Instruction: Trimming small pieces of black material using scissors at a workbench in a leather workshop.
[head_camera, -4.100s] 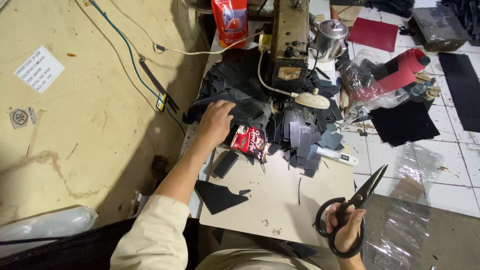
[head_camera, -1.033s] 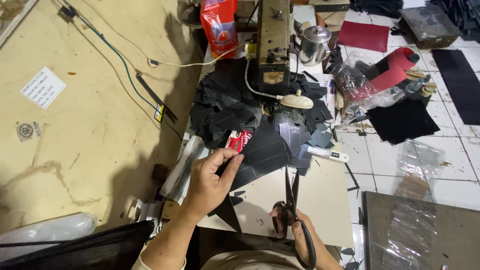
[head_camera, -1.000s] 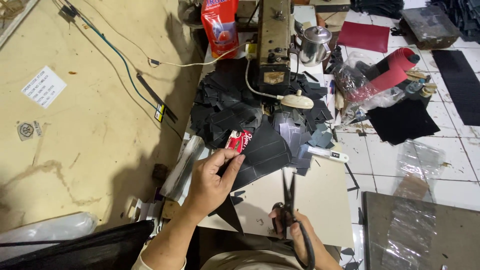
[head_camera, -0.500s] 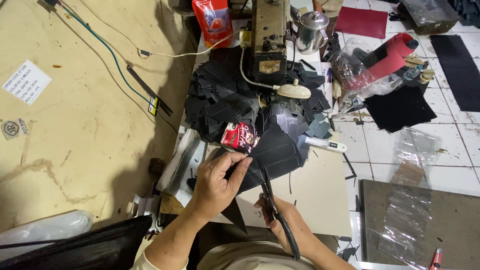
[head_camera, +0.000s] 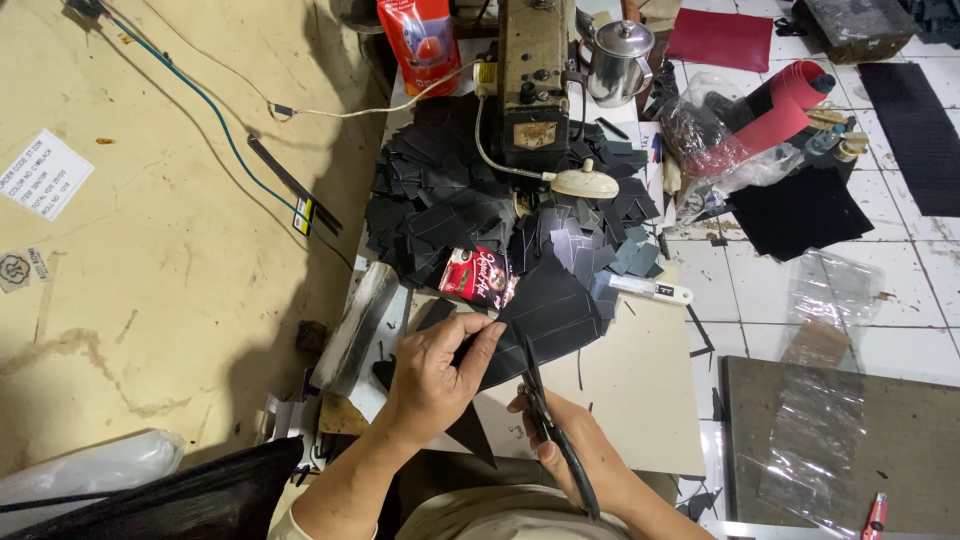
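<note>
Table (head_camera: 640, 400): pale top, centre of frame, running from the upper middle down to the lower middle. Tan wall surface fills the left of the frame, white floor tiles the right.

Sewing machine (head_camera: 535, 85): upper centre, olive-brown, with a cream lamp head (head_camera: 585, 183) hanging on a cable in front of it.

Heap of black cut pieces (head_camera: 440, 205): spread around the machine base, covering the upper part of the table and crowding the space just above the hands. A small red packet (head_camera: 477, 277) lies at the heap's lower edge, just above the left thumb.

Red bag (head_camera: 420, 40): top centre-left, standing. Steel kettle (head_camera: 618, 62): right of the machine. Red roll (head_camera: 775, 105): upper right, among clear plastic.

Black sheet (head_camera: 545, 320): centre frame, flat on the table, roughly fan-shaped, dark with faint straight lines across it.

Left hand (head_camera: 435, 375): lower centre, thumb and fingers pinching the sheet's left edge.

Right hand (head_camera: 565, 440): lower centre, closed around the handles of black scissors (head_camera: 540, 405); blades point up the frame, tips at the sheet's lower edge.

White-handled tool (head_camera: 650, 290): right of the sheet.
</note>
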